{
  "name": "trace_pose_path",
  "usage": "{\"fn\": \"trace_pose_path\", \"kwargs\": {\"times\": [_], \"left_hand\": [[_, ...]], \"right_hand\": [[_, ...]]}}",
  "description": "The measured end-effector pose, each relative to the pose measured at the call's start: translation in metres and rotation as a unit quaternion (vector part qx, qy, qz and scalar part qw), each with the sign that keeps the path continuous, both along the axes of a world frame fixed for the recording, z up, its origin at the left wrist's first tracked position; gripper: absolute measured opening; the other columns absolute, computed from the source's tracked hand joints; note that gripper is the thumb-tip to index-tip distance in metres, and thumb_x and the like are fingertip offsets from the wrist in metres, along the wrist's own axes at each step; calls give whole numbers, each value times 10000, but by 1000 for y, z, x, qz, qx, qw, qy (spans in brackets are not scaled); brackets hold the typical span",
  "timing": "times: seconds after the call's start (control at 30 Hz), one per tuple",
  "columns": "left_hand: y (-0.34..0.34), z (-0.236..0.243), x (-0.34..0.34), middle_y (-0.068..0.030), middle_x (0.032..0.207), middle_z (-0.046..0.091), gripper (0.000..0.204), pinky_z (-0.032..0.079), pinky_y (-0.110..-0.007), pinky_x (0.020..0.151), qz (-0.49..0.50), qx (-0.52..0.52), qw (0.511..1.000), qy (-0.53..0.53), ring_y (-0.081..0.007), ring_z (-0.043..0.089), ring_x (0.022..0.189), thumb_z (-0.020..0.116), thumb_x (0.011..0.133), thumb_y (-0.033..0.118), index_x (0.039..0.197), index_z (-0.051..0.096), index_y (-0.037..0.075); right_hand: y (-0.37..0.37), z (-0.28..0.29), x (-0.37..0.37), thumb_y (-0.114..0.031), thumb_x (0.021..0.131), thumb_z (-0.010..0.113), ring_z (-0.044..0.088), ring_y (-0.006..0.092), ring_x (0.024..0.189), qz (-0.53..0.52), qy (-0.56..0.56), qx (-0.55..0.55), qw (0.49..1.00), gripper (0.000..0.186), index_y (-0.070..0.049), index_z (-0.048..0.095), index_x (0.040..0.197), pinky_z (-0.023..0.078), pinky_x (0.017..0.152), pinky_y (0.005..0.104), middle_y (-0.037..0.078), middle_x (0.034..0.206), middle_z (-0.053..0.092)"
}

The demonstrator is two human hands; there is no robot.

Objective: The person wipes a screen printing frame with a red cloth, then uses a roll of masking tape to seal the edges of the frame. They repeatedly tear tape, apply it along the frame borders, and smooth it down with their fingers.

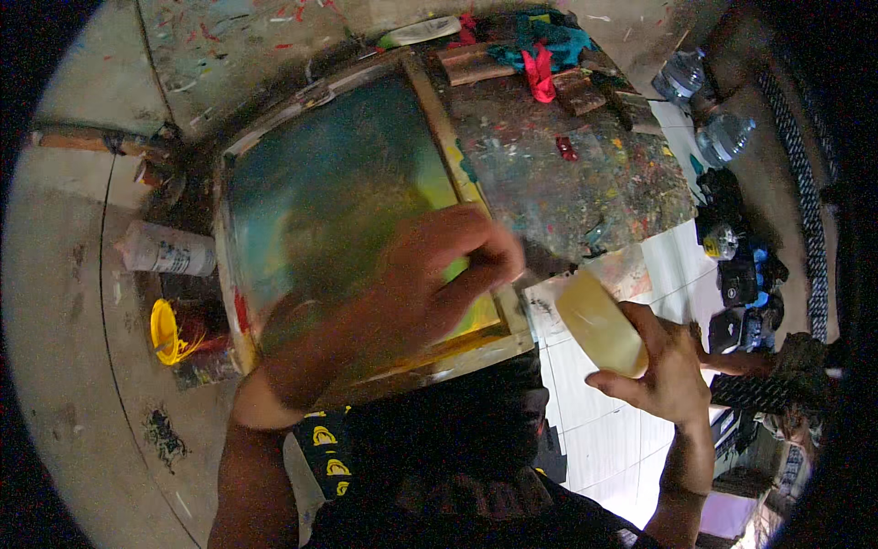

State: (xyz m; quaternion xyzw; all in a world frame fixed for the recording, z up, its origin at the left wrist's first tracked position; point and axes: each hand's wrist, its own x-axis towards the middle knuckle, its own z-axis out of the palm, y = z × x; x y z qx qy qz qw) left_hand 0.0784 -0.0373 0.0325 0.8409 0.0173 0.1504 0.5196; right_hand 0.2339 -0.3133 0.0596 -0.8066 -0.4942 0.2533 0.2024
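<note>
Item: wooden frame (441,128), pale and paint-streaked, serving here as the point of reference. Within it, a coloured panel (320,165), teal and dark toward the far end, yellow-green toward the near right corner.

Item: left hand (448,265), over the right part of the frame, blurred. Fingers curled, thumb bent toward them, a narrow gap between; whether anything is held, or whether the hand touches the panel, cannot be told. Its forearm (320,352) crosses above the frame's near left part.

Item: pale yellow container (601,322), block-like, smooth, tilted — held in the air just right of the frame's near right corner. Contents and opening not discernible.

Item: right hand (672,371), right of the frame, closed around the near end of the container, thumb on one side, fingers on the other.

Left of the frame: one whitish canister (174,252), tilted; one yellow-rimmed tub (165,331), nearer the person, with dark red beside its rim.

Right of the frame: one worktop (540,197), dark, spattered with many colours, carrying a small red object (567,148). At its far end, a teal cloth (560,44) and a red cloth (540,75).

Beyond the frame's far right corner: one whitish bottle (421,33), lying on its side.

Well to the right of the frame: two clear plastic jugs (725,137) — one farther off than the other.

Near side of the frame: the person's dark clothing (430,439); to its right, white floor tiles (585,412).
</note>
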Motion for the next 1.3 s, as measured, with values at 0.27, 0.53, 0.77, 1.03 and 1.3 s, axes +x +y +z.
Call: {"fn": "trace_pose_path", "kwargs": {"times": [0.27, 0.53, 0.77, 1.03, 1.3], "left_hand": [[10, 59, -119, -81, 809, 669, 100, 525, -371, 814, 199, 181, 952, 142, -243, 669, 819, 747, 752, 51, 809, 666, 67], [-9, 78, -268, -58, 764, 529, 266, 423, -364, 643, 409, 215, 880, -107, -228, 523, 666, 683, 854, 280, 796, 525, 75], [-26, 92, -305, -3, 861, 318, 195, 298, -341, 652, 492, 198, 762, -371, -133, 356, 684, 612, 967, 236, 963, 448, 129], [-22, 87, -280, -12, 884, 395, 121, 304, -345, 666, 582, 85, 642, -493, -148, 368, 690, 560, 989, 230, 990, 510, 119], [3, 72, -255, -23, 828, 445, 148, 300, -336, 597, 674, -124, 571, -453, -155, 367, 639, 590, 956, 232, 887, 510, 127]], "right_hand": [[-4, -72, -28, -354, 917, 715, 722, 222, 853, 106, 328, -143, 928, 482, -157, 604, 1342, 562, 809, 332, 55, 982, 758], [6, 57, -51, -316, 765, 837, 722, 279, 711, 225, 35, 51, 972, 353, -228, 744, 1095, 608, 809, 426, 135, 793, 726], [19, 128, -80, -264, 752, 814, 711, 248, 708, 259, -96, 154, 949, 294, -202, 744, 1030, 571, 714, 393, 96, 801, 726], [2, 116, -85, -205, 736, 789, 698, 212, 705, 173, -177, 63, 967, 228, -172, 744, 957, 529, 607, 357, 50, 810, 726], [30, -32, 16, -158, 851, 721, 657, 313, 655, -8, -234, 65, 970, 336, -92, 705, 1180, 513, 603, 407, 179, 825, 679]]}}
